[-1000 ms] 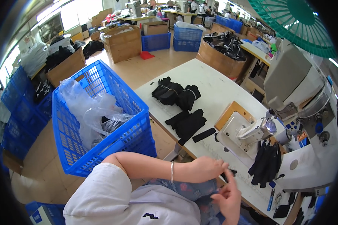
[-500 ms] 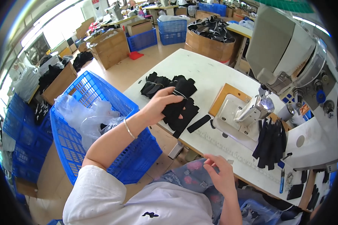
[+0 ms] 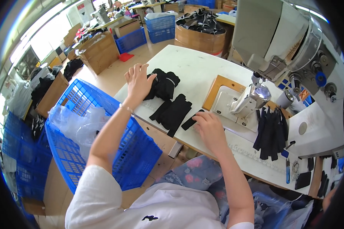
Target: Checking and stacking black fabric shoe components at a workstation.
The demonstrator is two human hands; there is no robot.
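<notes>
Black fabric strips lie on the white sewing table (image 3: 179,61). Tied bundles of them (image 3: 165,84) rest toward its left edge, with my left hand (image 3: 138,86) beside them, raised, fingers apart and holding nothing. A loose, fanned pile of black strips (image 3: 174,113) sits nearer me. To the right of that pile, a single black fabric strip (image 3: 189,123) lies flat; the fingertips of my right hand (image 3: 211,129) are closed at its far end. More black strips (image 3: 272,131) hang by the sewing machine (image 3: 250,101), right of its metal plate.
A blue plastic crate (image 3: 141,160) with clear plastic bags (image 3: 78,124) stands left of the table. A wooden block (image 3: 218,89) borders the machine plate. Blue snips (image 3: 288,170) and a black flat object (image 3: 303,180) lie at the right. Cardboard boxes (image 3: 99,53) stand behind.
My left hand has put the tied bundle down with the others and let go, moving back and left. My right hand has come up from my lap to the single strip.
</notes>
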